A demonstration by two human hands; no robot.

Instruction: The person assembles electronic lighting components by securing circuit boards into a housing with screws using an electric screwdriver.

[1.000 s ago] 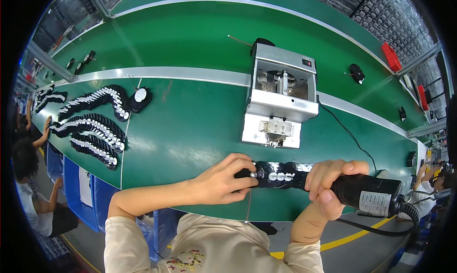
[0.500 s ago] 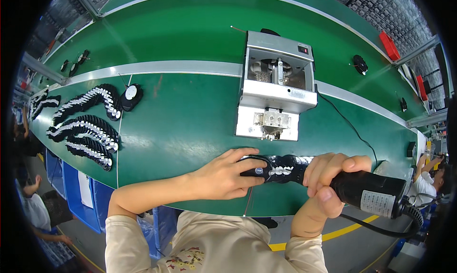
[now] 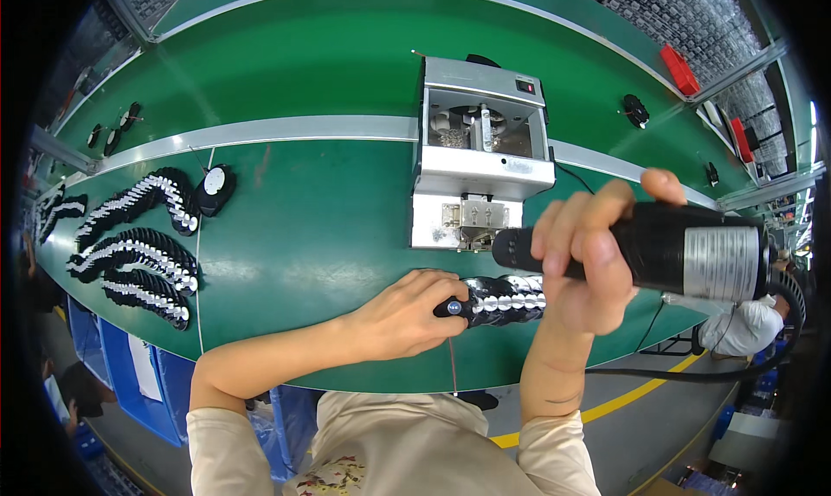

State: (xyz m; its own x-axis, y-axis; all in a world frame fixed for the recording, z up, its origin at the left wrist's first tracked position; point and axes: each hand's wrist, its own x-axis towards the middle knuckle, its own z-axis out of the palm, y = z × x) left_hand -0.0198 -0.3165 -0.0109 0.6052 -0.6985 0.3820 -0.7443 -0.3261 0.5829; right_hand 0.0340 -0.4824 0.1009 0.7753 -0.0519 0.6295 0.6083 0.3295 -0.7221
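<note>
- Nearest me, the left hand (image 3: pixel 407 314) is pressing down on the end of a row of small black round parts with silvery faces (image 3: pixel 502 299), fingers curled over the first piece and pinning it to the green belt-like worktable (image 3: pixel 329 228). The row is lying right at the table's near edge, between both hands.
- Those parts are looking light, hard and a bit slick, so I'd guess they're sliding or toppling easily; holding the row from its end like this seems the sane way.
- The right hand (image 3: pixel 589 254) is gripping a chunky black cylindrical electric screwdriver with a grey label band (image 3: pixel 658 249), fingers clenched around the front of the barrel, tip hovering just above the row. Probably hefty, with a cable (image 3: pixel 684 366) dragging behind, so the grip near the nose is helping control.
- Just beyond, a grey metal box-shaped feeder machine (image 3: pixel 480 163) is sitting on the table.
- Far left, more curved rows of the same black parts (image 3: pixel 138 254) are waiting.
</note>
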